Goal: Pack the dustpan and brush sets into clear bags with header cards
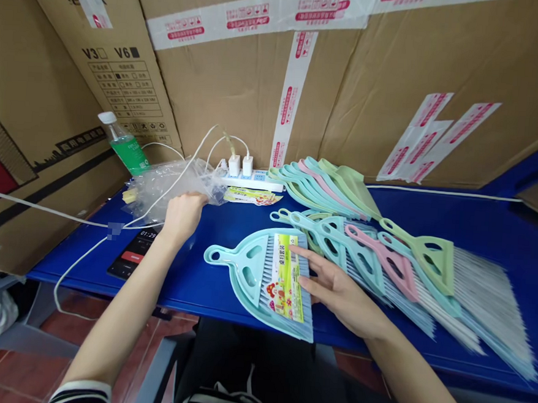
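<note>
A light-blue dustpan [244, 298] lies in front of me with a matching hand brush [252, 274] nested on it. A yellow printed card label [285, 288] lies across the brush's bristles. My right hand [340, 292] rests at the right edge of this set, fingers apart, with index finger and thumb touching the label. At the back left, my left hand [185, 215] is closed at the edge of a heap of clear plastic bags [152, 187]; its fingertips are hidden. Several loose hand brushes [394, 259] in blue, pink and green lie to the right.
Behind the brushes leans a row of nested dustpans [325, 187]. More labels [251, 196] lie by a power strip [256, 181] with chargers. A phone [131, 256], white cables and a bottle [125, 145] occupy the left. Cardboard boxes [241, 77] wall the back of the blue table [189, 282].
</note>
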Tool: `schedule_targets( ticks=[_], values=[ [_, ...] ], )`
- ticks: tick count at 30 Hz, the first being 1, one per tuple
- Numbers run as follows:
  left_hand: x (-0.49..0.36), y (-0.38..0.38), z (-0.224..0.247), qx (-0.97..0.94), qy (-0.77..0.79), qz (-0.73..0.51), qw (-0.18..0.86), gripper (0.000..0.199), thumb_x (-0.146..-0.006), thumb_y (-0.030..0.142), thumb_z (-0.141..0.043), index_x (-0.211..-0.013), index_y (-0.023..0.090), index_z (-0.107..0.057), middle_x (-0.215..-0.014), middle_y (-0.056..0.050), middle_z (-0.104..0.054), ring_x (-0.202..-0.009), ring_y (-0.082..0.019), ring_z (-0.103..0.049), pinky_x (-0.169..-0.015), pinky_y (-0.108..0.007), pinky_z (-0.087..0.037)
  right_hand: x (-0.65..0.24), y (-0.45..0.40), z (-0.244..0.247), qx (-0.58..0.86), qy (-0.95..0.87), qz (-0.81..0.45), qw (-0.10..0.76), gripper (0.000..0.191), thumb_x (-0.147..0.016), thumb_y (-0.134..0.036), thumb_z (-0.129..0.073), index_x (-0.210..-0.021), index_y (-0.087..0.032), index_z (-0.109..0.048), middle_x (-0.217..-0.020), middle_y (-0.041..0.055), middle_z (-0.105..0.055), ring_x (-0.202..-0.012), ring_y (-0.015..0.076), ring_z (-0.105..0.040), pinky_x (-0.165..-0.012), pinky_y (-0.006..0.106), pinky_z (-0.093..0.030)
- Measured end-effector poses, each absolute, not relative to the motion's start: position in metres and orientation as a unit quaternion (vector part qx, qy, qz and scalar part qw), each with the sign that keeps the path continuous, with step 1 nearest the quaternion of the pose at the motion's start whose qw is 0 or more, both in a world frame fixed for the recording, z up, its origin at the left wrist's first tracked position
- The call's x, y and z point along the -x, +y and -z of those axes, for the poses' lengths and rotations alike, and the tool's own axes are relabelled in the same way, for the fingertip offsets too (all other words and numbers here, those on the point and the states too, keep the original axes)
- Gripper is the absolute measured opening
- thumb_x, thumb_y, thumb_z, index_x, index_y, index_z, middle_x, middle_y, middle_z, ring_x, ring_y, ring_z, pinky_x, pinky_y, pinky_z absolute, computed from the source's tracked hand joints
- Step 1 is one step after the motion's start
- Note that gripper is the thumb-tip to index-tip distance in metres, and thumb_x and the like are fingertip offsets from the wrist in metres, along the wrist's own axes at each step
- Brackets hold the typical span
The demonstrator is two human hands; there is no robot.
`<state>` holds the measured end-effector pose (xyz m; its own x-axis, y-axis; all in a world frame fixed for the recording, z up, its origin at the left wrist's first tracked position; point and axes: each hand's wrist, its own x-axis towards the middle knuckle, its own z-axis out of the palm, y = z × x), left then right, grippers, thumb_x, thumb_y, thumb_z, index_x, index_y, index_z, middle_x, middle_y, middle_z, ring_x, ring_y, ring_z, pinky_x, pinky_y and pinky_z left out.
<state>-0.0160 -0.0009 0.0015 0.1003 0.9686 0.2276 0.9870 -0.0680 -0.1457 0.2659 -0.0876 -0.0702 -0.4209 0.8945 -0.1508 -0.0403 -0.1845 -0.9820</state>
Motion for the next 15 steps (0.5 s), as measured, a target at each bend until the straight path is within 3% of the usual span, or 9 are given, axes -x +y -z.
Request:
schedule_targets(
  ticks=[4, 8, 15],
  values=[
    [0.023, -0.022, 0.007, 0.741, -0.658, 0.048, 0.126, 0.032, -0.091, 0.012, -0.042, -0.104, 0.019, -0.070, -0.109, -0.009, -0.074, -0.096, -0.028, -0.071, -0.076, -0.033, -0.055, -0.270, -0.088, 0.070, 0.410, -0.541, -0.647, 0.347, 0.081, -0.077, -0.060, -0.069, -0.148, -0.032, -0.040, -0.140, 0.0113, -0.054, -0.104, 0.0266, -0.065, -0.076, 0.038, -0.058],
    [0.037, -0.051, 0.028, 0.771, -0.610, 0.135, 0.125, 0.031, -0.089, 0.011, -0.041, -0.094, 0.021, -0.071, -0.109, -0.006, -0.075, -0.094, -0.024, -0.073, -0.074, -0.029, -0.058, -0.274, -0.094, 0.067, 0.415, -0.540, -0.649, 0.339, 0.077, -0.077, -0.059, -0.070, -0.145, -0.032, -0.046, -0.142, 0.0109, -0.054, -0.107, 0.0294, -0.064, -0.085, 0.044, -0.057],
    [0.046, -0.093, 0.053, 0.820, -0.509, 0.243, 0.096, 0.032, -0.093, 0.017, -0.035, -0.083, 0.020, -0.065, -0.105, -0.006, -0.076, -0.098, -0.021, -0.072, -0.089, -0.032, -0.058, -0.289, -0.120, 0.062, 0.464, -0.512, -0.639, 0.338, 0.072, -0.075, -0.058, -0.072, -0.139, -0.032, -0.053, -0.135, 0.0107, -0.061, -0.111, 0.0331, -0.064, -0.091, 0.047, -0.055]
  ],
)
